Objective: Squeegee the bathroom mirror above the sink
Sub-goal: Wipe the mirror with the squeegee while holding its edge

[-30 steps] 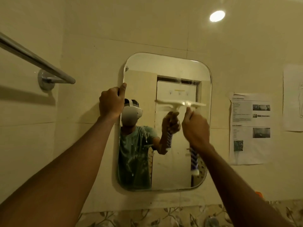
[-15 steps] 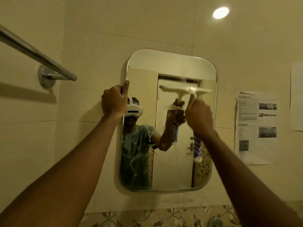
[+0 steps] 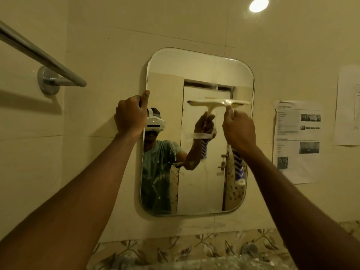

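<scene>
My right hand (image 3: 239,131) grips the squeegee (image 3: 220,103), blade level across the mirror (image 3: 194,63)'s upper right, glass below it unwiped; my left hand (image 3: 130,115) clamps the mirror's left edge.

Both bare arms reach up and forward, nearly straight. The left hand (image 3: 131,115) is curled closed, thumb pointing up (knuckles toward the camera). The right hand (image 3: 239,131), farther right, appears fisted, its fingers hidden behind the back of the hand.
</scene>
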{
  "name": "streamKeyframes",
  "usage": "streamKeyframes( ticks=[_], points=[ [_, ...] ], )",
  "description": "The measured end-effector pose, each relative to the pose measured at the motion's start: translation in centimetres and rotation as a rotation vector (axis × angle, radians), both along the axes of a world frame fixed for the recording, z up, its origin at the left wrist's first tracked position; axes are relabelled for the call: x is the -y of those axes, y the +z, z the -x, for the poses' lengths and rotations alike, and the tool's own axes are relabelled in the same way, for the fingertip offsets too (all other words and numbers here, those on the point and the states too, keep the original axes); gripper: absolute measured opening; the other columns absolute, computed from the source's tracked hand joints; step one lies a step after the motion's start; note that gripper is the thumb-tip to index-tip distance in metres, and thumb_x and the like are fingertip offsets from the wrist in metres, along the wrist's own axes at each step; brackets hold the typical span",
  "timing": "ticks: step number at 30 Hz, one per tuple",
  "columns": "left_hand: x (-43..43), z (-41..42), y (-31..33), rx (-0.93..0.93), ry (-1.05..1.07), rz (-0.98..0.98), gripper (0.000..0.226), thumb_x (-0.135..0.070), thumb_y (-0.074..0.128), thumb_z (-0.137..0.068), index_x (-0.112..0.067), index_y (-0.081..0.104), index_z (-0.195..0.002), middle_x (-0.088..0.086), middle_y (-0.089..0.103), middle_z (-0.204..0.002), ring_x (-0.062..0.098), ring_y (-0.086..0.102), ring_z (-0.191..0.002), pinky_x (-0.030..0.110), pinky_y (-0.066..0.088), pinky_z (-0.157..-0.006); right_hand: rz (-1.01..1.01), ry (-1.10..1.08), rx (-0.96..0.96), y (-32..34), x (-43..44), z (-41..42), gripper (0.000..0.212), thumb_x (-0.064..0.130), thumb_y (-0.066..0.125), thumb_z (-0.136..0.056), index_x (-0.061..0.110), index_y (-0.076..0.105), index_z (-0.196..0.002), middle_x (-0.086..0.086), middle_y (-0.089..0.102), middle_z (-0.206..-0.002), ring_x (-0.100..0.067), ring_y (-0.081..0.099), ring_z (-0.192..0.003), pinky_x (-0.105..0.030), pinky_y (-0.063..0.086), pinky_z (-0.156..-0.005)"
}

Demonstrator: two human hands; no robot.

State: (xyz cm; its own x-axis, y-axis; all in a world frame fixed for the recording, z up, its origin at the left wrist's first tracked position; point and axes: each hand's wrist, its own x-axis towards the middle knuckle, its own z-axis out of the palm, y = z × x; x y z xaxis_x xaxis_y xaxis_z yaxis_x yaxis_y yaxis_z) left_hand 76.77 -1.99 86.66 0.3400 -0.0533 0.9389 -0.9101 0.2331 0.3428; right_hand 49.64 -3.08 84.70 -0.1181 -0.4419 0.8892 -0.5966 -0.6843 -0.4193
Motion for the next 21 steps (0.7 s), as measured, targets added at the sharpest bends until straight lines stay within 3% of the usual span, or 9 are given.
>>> streamKeyframes(
  ticks=[4, 9, 12, 15, 18, 21],
  points=[
    [0.3, 0.0, -0.5, 0.009, 0.047, -0.008, 0.059, -0.056, 0.035, -0.099, -0.012, 0.058, -0.067, 0.008, 0.055, -0.058, 0.026, 0.053, -0.053, 0.026, 0.030, -0.047, -0.043, 0.064, -0.013, -1.0, 0.7, -0.6, 0.041, 0.035, 0.029, -0.106, 0.023, 0.050, -0.071, 0.004, 0.052, -0.055, -0.001, 0.048, -0.036, -0.014, 0.037, -0.038],
    [0.5, 0.3, -2.5, 0.023, 0.132, -0.002, 0.062, -0.054, 0.033, -0.100, -0.007, 0.064, -0.073, 0.015, 0.061, -0.060, 0.032, 0.057, -0.054, 0.030, 0.033, -0.049, -0.081, 0.003, 0.010, -10.8, 0.5, -1.6, 0.044, 0.051, 0.023, -0.100, 0.027, 0.049, -0.073, 0.009, 0.052, -0.055, -0.001, 0.050, -0.040, -0.010, 0.034, -0.034],
    [0.3, 0.5, -3.6, 0.024, 0.148, -0.022, 0.063, -0.053, 0.032, -0.101, -0.006, 0.063, -0.073, 0.017, 0.062, -0.061, 0.034, 0.058, -0.054, 0.032, 0.038, -0.048, -0.105, 0.032, 0.042, -16.6, -0.4, -2.0, 0.046, 0.064, 0.018, -0.091, 0.034, 0.047, -0.072, 0.011, 0.053, -0.053, 0.006, 0.057, -0.056, -0.008, 0.036, -0.036],
    [-0.1, 0.5, -5.2, 0.051, 0.162, -0.048, 0.063, -0.051, 0.032, -0.102, -0.004, 0.064, -0.073, 0.018, 0.062, -0.061, 0.036, 0.058, -0.054, 0.031, 0.036, -0.048, -0.173, -0.007, 0.034, -20.5, -1.3, -2.1, 0.045, 0.068, 0.013, -0.088, 0.040, 0.043, -0.070, 0.015, 0.052, -0.054, 0.004, 0.057, -0.052, -0.009, 0.032, -0.032],
    [-0.5, 0.7, -7.4, 0.068, 0.182, -0.075, 0.062, -0.049, 0.035, -0.102, -0.004, 0.063, -0.070, 0.017, 0.059, -0.056, 0.030, 0.051, -0.047, 0.028, 0.030, -0.048, -0.201, -0.040, 0.009, -20.4, -1.7, -1.8, 0.048, 0.065, 0.015, -0.089, 0.036, 0.045, -0.067, 0.012, 0.052, -0.053, 0.003, 0.054, -0.048, -0.010, 0.030, -0.032],
    [-0.9, 0.7, -9.1, 0.090, 0.192, -0.101, 0.060, -0.047, 0.037, -0.102, -0.004, 0.063, -0.069, 0.011, 0.053, -0.051, 0.024, 0.043, -0.043, 0.022, 0.022, -0.047, -0.158, -0.013, 0.042, -16.5, -1.1, -1.7, 0.043, 0.047, 0.027, -0.101, 0.030, 0.050, -0.069, 0.008, 0.051, -0.055, 0.001, 0.050, -0.045, -0.012, 0.032, -0.036]
  ],
)
